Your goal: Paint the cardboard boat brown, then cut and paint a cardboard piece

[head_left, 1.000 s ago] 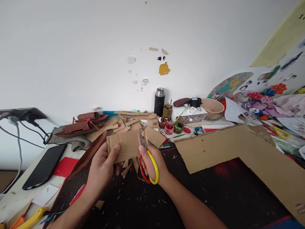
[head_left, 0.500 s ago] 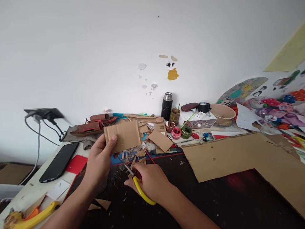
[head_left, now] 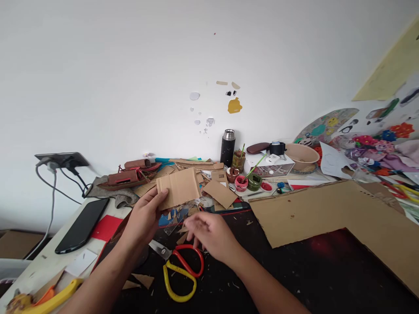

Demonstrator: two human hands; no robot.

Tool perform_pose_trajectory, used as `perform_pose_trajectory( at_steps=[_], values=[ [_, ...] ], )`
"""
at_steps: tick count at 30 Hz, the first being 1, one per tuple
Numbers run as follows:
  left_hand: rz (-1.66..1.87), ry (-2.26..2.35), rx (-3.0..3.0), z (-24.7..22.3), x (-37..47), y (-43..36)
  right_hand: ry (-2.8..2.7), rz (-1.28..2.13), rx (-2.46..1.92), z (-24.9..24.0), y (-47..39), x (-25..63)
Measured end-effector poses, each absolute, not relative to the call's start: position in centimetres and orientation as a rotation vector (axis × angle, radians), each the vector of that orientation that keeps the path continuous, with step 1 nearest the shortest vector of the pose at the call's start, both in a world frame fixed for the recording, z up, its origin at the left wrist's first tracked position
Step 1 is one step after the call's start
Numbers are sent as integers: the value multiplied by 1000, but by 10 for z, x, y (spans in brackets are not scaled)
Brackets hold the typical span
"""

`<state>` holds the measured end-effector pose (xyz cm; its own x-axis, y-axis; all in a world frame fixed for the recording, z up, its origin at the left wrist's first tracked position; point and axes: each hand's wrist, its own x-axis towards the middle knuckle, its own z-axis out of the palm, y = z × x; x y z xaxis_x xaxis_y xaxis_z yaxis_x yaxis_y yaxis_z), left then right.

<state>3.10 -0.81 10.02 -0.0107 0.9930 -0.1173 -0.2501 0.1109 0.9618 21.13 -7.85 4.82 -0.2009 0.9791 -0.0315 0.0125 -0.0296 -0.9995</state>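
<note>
A small rectangular piece of cardboard (head_left: pixel 179 188) is pinched by its left edge between the thumb and fingers of my left hand (head_left: pixel 145 214), raised over the scraps. A pair of scissors (head_left: pixel 169 254) with one red and one yellow handle lies on the dark mat (head_left: pixel 255 279), blades pointing left. Just above the red handle, my right hand (head_left: pixel 214 235) is empty, its fingers loosely bent and apart. Small cardboard offcuts (head_left: pixel 144 280) lie on the mat left of the scissors.
A large L-shaped cardboard sheet (head_left: pixel 304 213) covers the right side. Paint pots (head_left: pixel 241 183), a black flask (head_left: pixel 228 148) and a brown model boat (head_left: pixel 126 178) stand along the wall. To the left are a phone (head_left: pixel 81 226) and a yellow-handled tool (head_left: pixel 54 298).
The scissors have left my right hand and now lie on the mat. My left hand has moved slightly right with the cardboard piece.
</note>
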Motion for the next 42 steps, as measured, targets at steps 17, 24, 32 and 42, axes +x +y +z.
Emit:
perform_pose_trajectory(
  at_steps=[17, 24, 32, 42],
  values=[
    [801, 796, 866, 91, 45, -30, -729, 1591, -784, 53, -64, 231],
    [862, 706, 829, 87, 55, -37, -738, 1701, -723, 51, -67, 227],
    [906, 841, 951, 89, 50, -30, -700, 1533, -837, 54, -62, 232],
    [761, 861, 992, 91, 41, -23, -722, 1406, -930, 50, -58, 237]
  ],
)
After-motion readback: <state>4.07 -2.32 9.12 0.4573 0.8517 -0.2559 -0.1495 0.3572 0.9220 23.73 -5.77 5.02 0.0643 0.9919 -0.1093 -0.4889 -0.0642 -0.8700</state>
